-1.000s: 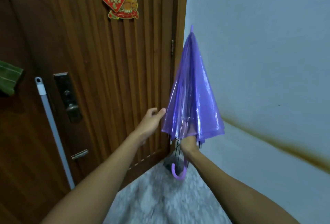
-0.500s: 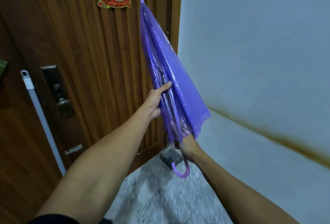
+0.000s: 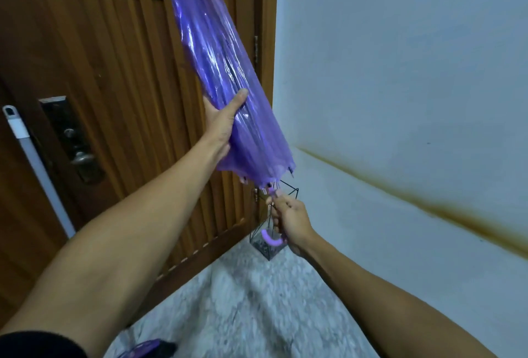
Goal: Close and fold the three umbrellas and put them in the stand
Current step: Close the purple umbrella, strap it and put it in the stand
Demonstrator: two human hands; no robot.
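Between two outstretched hands: a closed purple umbrella

Between the hands, a translucent purple umbrella [image 3: 225, 78] slants from lower right up to upper left, its canopy gathered shut and its tip cut off by the top edge. The left hand [image 3: 223, 123] cups the canopy from the left side about halfway along, thumb across the plastic, fingers wrapped behind. The right hand [image 3: 288, 217], lower and to the right, is closed in a fist around the lilac hooked handle [image 3: 273, 239], just below the canopy's loose rim. Directly behind that fist, a black wire stand [image 3: 268, 246] sits on the pale speckled floor [image 3: 245, 309] in the far corner, where the brown slatted door [image 3: 114, 72] meets the pale blue wall [image 3: 400, 72].
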